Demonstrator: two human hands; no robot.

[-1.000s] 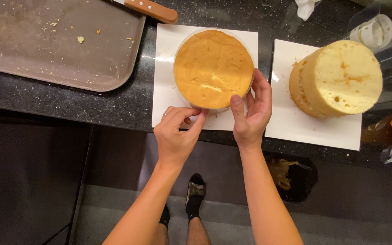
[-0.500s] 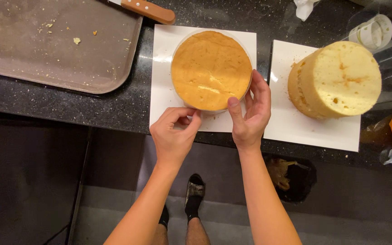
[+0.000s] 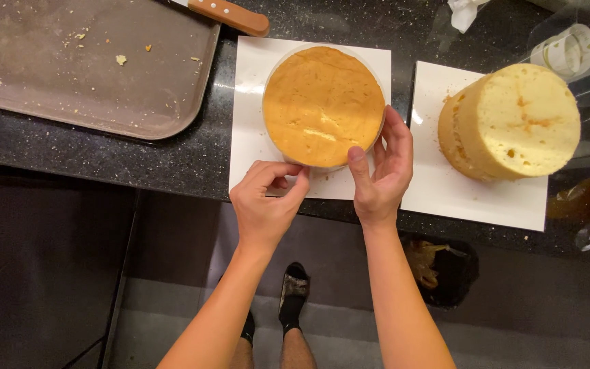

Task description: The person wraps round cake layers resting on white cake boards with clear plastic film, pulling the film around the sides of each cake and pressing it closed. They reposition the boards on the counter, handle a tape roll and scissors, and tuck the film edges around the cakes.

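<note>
The left hand (image 3: pixel 264 201) pinched at the near rim of the round cake (image 3: pixel 324 106), fingers pressed together. The right hand (image 3: pixel 380 171) cupped its right side, fingers spread. The cake sat just beyond both hands on a white board (image 3: pixel 250 137).

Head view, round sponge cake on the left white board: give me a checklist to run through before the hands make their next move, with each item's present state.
1. Right hand on the round sponge cake: ok, fingers cupping its right side, thumb at the near edge.
2. Left hand engaged: ok, fingertips pinched at the cake's near rim; what they pinch, cannot tell.
3. Cake fully on its white board: ok.
4. Board fully on the counter: ok, though its near edge lies close to the counter's front edge.
5. Tall cake apart from the right hand: ok.
6. Knife away from both hands: ok, only the wooden handle shows.
</note>
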